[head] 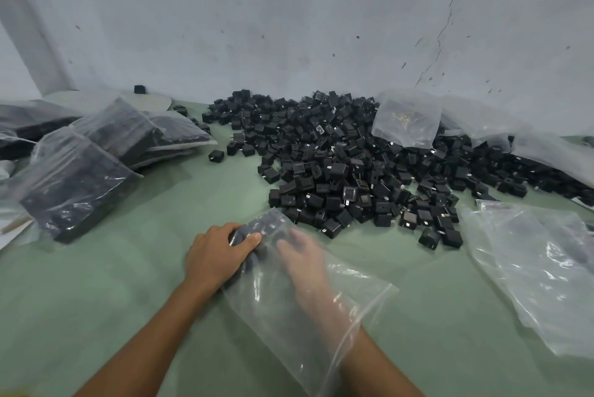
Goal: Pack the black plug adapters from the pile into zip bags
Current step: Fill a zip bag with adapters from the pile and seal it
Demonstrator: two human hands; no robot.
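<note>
My left hand (218,255) is clamped on the far end of a clear, crinkly bag (283,326) just this side of the pile (353,165), thumb across the film, squeezing the few boxy black adapters (262,226) inside; I cannot count them through the plastic. My right hand (305,264) is inside the bag up to the wrist, hazy behind the film, fingers stretched out and apart toward those adapters, holding nothing that I can make out. The pile itself is hundreds of small matte cubes, too many to count. Left of the pile lie at least four packed bags (80,184), bulging with dark blocks. Right of it lies a slack, glossy heap of empty bags (530,268). One more limp bag (405,120) rests on the pile's far side. All sits on a smooth green table (128,300).
</note>
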